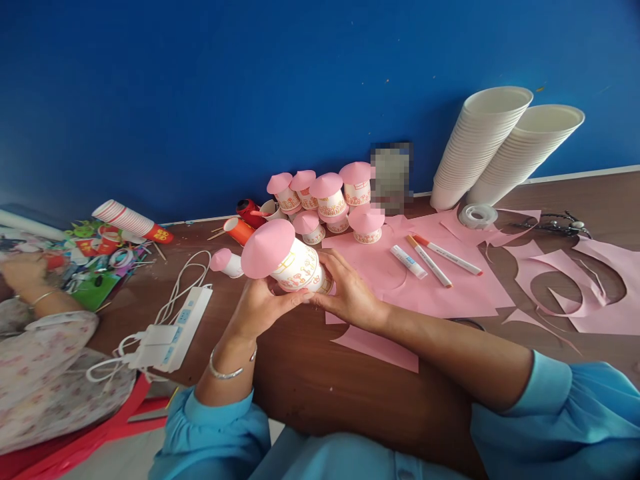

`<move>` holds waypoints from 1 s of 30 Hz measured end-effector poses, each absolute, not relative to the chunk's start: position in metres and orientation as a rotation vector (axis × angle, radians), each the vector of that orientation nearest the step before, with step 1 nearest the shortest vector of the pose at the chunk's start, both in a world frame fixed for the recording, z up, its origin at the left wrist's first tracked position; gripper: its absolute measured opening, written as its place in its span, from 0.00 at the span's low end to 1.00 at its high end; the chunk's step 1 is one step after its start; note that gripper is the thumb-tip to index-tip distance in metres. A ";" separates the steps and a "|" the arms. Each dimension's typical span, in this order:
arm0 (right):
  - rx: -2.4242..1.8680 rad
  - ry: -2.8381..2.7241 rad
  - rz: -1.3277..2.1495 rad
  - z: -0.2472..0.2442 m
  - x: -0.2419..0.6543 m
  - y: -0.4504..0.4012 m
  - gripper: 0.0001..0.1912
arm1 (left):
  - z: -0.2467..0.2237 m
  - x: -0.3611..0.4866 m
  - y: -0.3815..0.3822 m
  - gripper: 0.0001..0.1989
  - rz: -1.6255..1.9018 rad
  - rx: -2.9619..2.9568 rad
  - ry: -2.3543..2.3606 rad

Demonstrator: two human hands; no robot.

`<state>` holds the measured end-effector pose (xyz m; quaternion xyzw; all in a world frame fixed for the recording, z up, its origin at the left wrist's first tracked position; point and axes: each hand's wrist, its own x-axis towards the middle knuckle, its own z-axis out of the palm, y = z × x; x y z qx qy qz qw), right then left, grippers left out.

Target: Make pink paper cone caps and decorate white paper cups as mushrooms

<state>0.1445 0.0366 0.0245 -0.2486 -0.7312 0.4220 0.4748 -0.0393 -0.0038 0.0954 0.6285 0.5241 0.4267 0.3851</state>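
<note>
Both my hands hold a paper-cup house (297, 267), a white cup with drawings in orange and yellow and a pink paper cone roof (270, 248). It tilts to the left above the table. My left hand (263, 305) grips it from below, thumb along the cup's lower side. Around the base end on the right, my right hand (350, 290) is closed, its thumb close to the left one. Behind them stands a group of similar cup houses (329, 193) with pink cone roofs. A smaller one (227, 262) leans at the left of my hands.
Pink paper sheets (450, 297) and cut scraps lie at right, with markers (433, 261), a glue stick (409, 261) and a tape roll (478, 216). Tall white cup stacks (483, 143) stand against the wall. A power strip (185, 327) and a co-worker's arm (45, 293) are at left.
</note>
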 end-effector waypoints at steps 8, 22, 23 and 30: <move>-0.620 -1.779 1.037 0.023 0.143 0.038 0.33 | 0.086 -0.033 0.000 0.28 1.128 1.597 1.430; -0.811 -1.842 1.043 0.018 0.144 0.034 0.37 | 0.068 -0.085 0.049 0.33 1.289 1.505 1.665; -0.814 -1.846 1.053 0.018 0.144 0.034 0.36 | 0.064 -0.091 0.054 0.33 1.288 1.511 1.690; -0.847 -1.902 1.062 0.016 0.142 0.033 0.30 | 0.033 -0.118 0.091 0.32 1.252 1.540 1.901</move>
